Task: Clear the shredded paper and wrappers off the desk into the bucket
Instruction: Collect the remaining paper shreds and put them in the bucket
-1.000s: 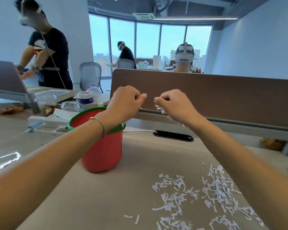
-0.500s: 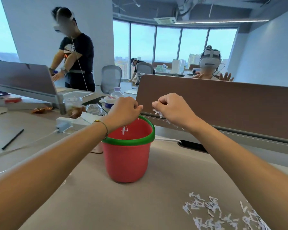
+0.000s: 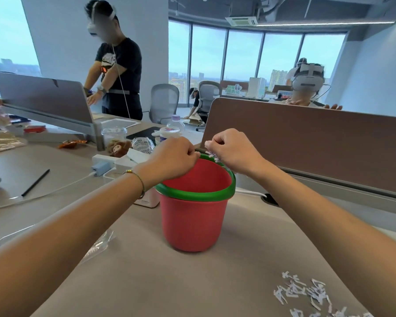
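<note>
One red bucket with a green rim stands on the tabletop; its visible inside wall looks bare. Two hands hover over its far rim. The right hand has a closed grip on a tuft of paper shreds. The left hand is curled tight, contents unseen. More shredded paper lies near right, well away from both.

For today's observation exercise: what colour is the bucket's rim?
Green, on a red bucket; the rim shows best in the head view.
</note>
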Motion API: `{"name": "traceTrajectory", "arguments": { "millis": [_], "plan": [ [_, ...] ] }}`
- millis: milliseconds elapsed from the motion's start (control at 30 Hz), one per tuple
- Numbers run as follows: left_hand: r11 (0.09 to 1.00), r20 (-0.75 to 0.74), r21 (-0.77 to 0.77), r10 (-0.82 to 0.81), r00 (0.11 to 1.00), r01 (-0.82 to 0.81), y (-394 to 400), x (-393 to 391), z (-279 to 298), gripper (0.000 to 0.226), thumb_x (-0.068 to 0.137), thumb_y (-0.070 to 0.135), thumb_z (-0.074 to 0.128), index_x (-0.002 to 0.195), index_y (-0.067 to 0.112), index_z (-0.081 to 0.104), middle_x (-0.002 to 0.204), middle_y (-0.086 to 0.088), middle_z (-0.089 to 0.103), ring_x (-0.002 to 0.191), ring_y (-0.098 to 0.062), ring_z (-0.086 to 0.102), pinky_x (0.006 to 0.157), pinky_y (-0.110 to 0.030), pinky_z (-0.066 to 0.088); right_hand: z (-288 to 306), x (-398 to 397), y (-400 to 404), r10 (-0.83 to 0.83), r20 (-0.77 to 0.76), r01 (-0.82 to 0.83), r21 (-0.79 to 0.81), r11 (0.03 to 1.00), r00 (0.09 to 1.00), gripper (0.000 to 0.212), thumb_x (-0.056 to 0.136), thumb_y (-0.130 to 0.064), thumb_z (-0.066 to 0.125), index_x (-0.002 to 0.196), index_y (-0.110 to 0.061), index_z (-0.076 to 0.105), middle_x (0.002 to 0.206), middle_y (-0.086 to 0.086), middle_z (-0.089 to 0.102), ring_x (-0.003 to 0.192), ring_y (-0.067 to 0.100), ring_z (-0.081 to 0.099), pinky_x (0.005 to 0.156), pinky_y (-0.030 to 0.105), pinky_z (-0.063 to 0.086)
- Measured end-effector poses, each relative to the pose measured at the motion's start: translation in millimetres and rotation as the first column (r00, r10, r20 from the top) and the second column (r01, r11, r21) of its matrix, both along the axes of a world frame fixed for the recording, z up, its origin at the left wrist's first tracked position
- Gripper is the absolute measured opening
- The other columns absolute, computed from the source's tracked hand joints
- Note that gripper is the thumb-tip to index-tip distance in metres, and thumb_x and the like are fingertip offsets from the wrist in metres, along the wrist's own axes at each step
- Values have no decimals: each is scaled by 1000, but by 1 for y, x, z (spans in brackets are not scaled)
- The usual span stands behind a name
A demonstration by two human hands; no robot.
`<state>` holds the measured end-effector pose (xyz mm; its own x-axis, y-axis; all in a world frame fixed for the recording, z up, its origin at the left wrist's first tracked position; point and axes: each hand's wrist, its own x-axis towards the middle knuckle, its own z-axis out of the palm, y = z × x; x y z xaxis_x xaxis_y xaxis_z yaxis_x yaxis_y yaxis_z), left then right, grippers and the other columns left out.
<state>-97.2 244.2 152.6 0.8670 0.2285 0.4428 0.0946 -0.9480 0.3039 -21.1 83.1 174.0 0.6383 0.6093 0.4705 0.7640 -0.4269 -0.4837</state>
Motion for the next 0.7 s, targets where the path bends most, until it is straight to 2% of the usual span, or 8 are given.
{"name": "traceTrajectory", "arguments": {
  "millis": [67,200,300,367,500,567,700],
  "plan": [
    [999,22,21,42,999,-42,6,-7,1,47,91,37,56,51,16,49,50,2,49,55,-23,52,52,-30,34,-4,1,9,14,2,-14,-28,1000,1000,43,95,-28,57,66,3,62,65,19,70,60,32,64,62,42,52],
    [996,-3,42,81,997,-81,11,-20,2,46,91,35,55,51,15,45,51,1,47,56,-22,52,50,-29,33,-12,3,22,37,-7,-38,-110,993,999,45,98,-30,55,70,5,62,64,20,65,59,34,59,64,47,50],
    [995,-17,35,95,995,-94,12,-24,-1,46,90,36,55,50,15,43,54,0,47,59,-24,54,52,-29,35,-15,3,28,34,-13,-36,-200,979,999,44,97,-33,60,68,0,62,61,10,57,60,22,51,62,42,42],
    [995,-27,41,97,995,-95,12,-26,-3,46,90,38,55,51,15,45,57,0,51,62,-25,58,52,-29,35,-15,2,29,40,-2,-39,-271,962,999,38,95,-35,63,68,-9,68,63,5,61,62,20,54,64,38,44],
    [994,-42,40,101,994,-99,9,-27,-4,45,90,39,54,53,16,46,59,-1,53,64,-26,59,52,-29,33,-14,-3,26,70,-28,-75,-346,935,997,19,90,-32,69,78,-23,80,76,-3,76,78,15,70,79,36,56],
    [995,-49,30,98,994,-97,7,-27,-4,45,90,39,54,52,17,45,56,1,50,63,-25,58,53,-30,33,-11,-7,23,99,-32,-104,-386,916,995,16,90,-30,69,80,-24,81,77,-7,76,79,11,70,79,33,55],
    [990,-22,48,137,990,-136,0,-31,-2,40,92,40,52,59,18,52,61,2,55,68,-24,59,50,-29,28,-3,-12,11,125,22,-106,-396,912,992,16,92,-35,68,98,-28,82,97,-4,76,93,15,66,79,31,51]
  ]
}}
